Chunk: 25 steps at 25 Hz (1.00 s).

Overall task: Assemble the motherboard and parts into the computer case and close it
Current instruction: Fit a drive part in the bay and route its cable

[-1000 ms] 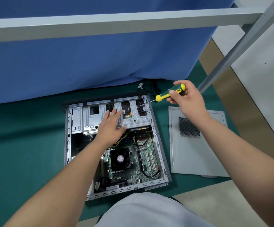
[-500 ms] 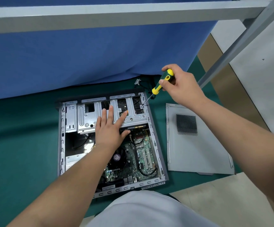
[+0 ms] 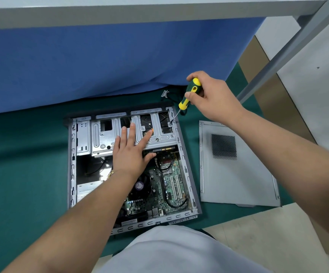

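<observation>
My left hand (image 3: 130,154) lies flat, fingers spread, pressing the drive cage (image 3: 159,137) inside the open computer case (image 3: 72,164). Right hand (image 3: 210,95) grips the screwdriver (image 3: 188,95), its shaft slanting down-left, tip on the corner screw (image 3: 171,123).

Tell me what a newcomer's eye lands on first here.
The open computer case lying on the green mat, motherboard exposed. The right hand grips a yellow-green screwdriver, tip at the case's far right corner, while the left hand presses flat on the metal drive bracket. The side panel lies to the right.
</observation>
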{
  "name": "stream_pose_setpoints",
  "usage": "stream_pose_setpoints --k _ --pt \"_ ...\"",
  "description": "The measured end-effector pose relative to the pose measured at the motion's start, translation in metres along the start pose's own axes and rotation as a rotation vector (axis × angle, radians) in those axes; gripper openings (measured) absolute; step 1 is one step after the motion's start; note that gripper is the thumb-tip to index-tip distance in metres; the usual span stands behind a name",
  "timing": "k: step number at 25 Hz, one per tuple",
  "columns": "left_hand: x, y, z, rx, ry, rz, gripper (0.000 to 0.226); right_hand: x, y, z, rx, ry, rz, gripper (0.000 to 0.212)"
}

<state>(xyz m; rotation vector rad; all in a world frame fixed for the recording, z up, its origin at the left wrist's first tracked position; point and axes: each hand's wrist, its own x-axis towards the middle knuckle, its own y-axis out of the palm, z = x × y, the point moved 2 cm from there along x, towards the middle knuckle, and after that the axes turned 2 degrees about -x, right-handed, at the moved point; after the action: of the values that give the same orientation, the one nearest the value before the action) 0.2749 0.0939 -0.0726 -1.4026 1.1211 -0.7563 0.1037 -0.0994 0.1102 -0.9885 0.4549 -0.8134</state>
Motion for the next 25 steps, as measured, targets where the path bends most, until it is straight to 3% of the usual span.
stream_pose_setpoints --k 9,12,14,19,21,23,25 --pt "0.000 0.003 0.001 -0.015 0.008 -0.032 0.075 0.005 0.001 0.015 -0.089 -0.141 0.054 0.037" --pt "0.000 0.003 0.001 -0.016 0.009 -0.037 0.074 0.011 0.003 0.021 -0.300 -0.130 0.051 0.039" --pt "0.000 0.003 0.001 -0.022 0.008 -0.032 0.074 0.015 0.004 0.025 -0.404 -0.107 0.111 0.046" --pt "0.001 0.003 0.001 -0.022 0.002 -0.017 0.074 0.023 -0.009 0.042 -0.318 -0.201 0.304 0.048" --pt "0.000 0.003 0.002 -0.024 0.005 -0.021 0.073 0.024 -0.005 0.045 -0.494 -0.157 0.216 0.034" --pt "0.000 0.003 0.002 -0.029 0.008 -0.020 0.073 0.025 -0.004 0.050 -0.667 -0.054 0.152 0.048" --pt "0.001 0.003 0.002 -0.036 0.006 -0.012 0.073 0.028 -0.005 0.049 -0.628 -0.059 0.243 0.051"
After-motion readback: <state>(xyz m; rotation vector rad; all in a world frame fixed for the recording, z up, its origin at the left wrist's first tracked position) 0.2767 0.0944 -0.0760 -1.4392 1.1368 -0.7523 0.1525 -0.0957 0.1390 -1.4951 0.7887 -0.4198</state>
